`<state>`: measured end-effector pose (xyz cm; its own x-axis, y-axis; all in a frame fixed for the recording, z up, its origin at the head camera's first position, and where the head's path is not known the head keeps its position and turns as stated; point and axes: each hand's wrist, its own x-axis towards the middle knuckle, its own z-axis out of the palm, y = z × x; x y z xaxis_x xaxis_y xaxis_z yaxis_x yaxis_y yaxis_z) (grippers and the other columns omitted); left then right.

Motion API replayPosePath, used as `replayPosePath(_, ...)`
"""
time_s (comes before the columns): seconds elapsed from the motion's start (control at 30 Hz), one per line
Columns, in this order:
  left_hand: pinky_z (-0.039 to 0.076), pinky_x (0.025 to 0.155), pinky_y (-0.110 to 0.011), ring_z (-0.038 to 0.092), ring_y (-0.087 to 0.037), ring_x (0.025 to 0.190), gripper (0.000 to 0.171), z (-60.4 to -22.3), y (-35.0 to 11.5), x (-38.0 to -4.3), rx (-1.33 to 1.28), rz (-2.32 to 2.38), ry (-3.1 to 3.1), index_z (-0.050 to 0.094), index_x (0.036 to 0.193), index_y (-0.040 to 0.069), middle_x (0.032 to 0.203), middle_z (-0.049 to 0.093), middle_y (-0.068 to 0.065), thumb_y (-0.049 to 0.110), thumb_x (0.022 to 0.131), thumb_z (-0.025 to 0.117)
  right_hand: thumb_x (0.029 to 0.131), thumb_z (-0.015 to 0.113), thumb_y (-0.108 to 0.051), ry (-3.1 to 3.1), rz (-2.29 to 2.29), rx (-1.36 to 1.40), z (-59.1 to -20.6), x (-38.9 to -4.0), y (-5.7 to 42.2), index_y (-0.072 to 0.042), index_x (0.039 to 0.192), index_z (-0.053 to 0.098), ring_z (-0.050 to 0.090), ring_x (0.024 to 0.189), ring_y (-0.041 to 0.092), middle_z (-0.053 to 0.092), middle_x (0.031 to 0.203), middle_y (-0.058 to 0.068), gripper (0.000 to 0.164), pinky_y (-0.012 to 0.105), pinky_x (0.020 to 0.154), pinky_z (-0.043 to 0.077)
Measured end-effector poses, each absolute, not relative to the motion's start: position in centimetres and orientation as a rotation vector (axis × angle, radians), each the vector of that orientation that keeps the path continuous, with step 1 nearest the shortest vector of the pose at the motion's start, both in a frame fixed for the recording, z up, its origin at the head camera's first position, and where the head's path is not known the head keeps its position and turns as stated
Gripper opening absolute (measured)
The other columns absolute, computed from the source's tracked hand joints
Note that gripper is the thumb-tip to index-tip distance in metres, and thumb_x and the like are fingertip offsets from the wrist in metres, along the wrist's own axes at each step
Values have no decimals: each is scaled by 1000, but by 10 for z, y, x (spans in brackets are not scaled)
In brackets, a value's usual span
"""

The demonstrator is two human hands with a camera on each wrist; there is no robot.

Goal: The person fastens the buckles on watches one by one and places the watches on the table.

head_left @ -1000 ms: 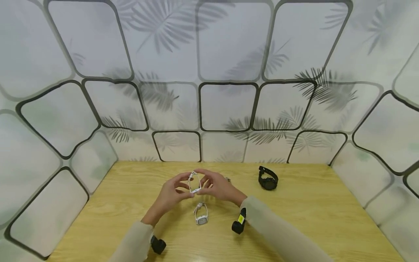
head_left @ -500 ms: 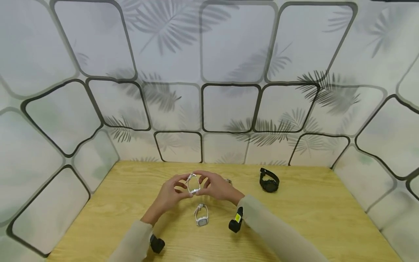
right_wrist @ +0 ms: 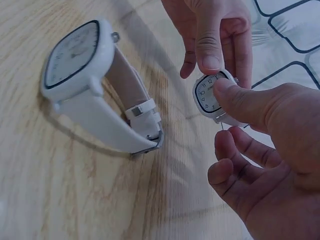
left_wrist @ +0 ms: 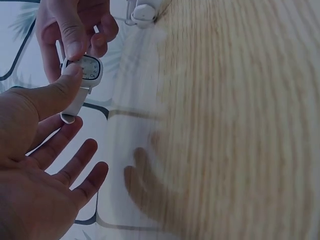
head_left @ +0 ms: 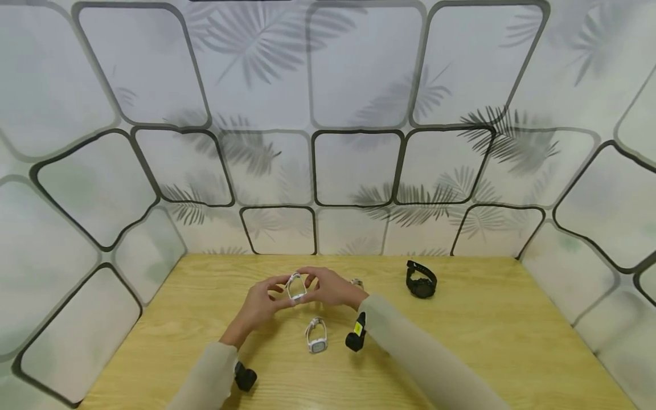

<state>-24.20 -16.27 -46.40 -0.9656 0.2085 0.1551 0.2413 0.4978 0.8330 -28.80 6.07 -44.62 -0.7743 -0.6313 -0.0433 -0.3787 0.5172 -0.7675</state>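
Observation:
Both hands hold up a white wristwatch (head_left: 298, 297), its strap closed in a loop. My left hand (head_left: 259, 303) pinches its left side between thumb and fingers. From the other side, my right hand (head_left: 330, 287) grips it the same way. In the right wrist view, the watch's numbered dial (right_wrist: 206, 97) shows partly, with the thumbs pressing over its edge. A second white wristwatch (head_left: 318, 345) stands on the table just nearer than the hands, its strap also looped. It appears large in the right wrist view, its square case (right_wrist: 75, 55) tilted up.
A black wristwatch (head_left: 422, 288) lies on the wooden table (head_left: 487, 330) at the back right. Behind my right hand, another small watch-like item (head_left: 357, 282) is mostly hidden. A patterned wall (head_left: 353, 171) encloses the table at the back and sides.
Both hands have shifted slightly left with the held watch, the right hand and forearm more so. The watches on the table stay in place.

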Motion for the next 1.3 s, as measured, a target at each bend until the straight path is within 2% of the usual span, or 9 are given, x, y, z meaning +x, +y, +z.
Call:
replayPosePath(0.27, 55, 92, -52, 62, -38, 116, 52, -474, -167, -246, -372, -1448, -2743, 65, 136, 3, 133, 65, -18, 13, 89, 83, 93, 80, -33, 2437, -1032, -802, -452, -298, 47, -11, 154, 46, 64, 83, 13, 66, 112, 4, 73, 32, 78, 52)
replayPosePath(0.47, 51, 97, -56, 61, -39, 118, 52, -475, -175, -250, -372, -1362, -2784, 64, 137, 1, 131, 65, -20, 12, 90, 82, 93, 80, -26, 2438, -1010, -823, -457, -307, 34, -8, 150, 50, 60, 75, 11, 66, 96, -1, 66, 26, 69, 49)
replayPosePath(0.73, 42, 108, -60, 55, -44, 129, 50, -469, -181, -262, -448, -1281, -2799, 64, 135, -4, 132, 65, -21, 9, 90, 81, 93, 79, -24, 2412, -1011, -834, -457, -321, 27, -4, 150, 49, 52, 60, 9, 64, 81, -1, 67, 22, 56, 42)
replayPosePath(1.3, 38, 112, -59, 54, -43, 130, 44, -479, -181, -263, -428, -1291, -2811, 68, 129, -3, 130, 67, -21, 9, 89, 82, 96, 77, -21, 2336, -1000, -794, -460, -319, 28, 1, 152, 45, 51, 54, 8, 70, 81, 0, 68, 21, 53, 41)
